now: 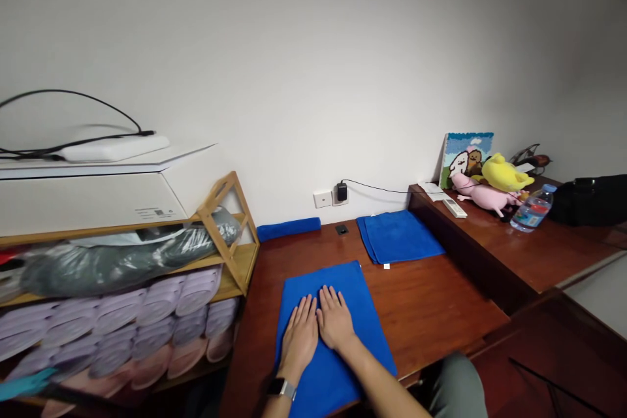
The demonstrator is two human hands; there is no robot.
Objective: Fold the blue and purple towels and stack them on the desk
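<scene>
A blue cloth [337, 385] lies spread on the brown wooden desk [421, 300], its near end at the front edge. My left hand [300, 333], with a watch on the wrist, rests flat on the cloth, fingers stretched forward. Beside it my right hand [336, 320] also lies palm down on the same cloth, with the thumbs nearly touching. Further back on the right is a flat stack of folded blue cloths [404, 236] with a small white tag. A narrow rolled or folded blue cloth [289, 228] sits along the wall at the back left.
To the left, a wooden rack [240, 235] holds slippers [161, 300] and a plastic-wrapped bundle [137, 258], with a white box [88, 199] on top. The raised desk section at right carries plush toys [490, 196], a water bottle [533, 209] and a remote [455, 208]. A charger [341, 191] is plugged into the wall.
</scene>
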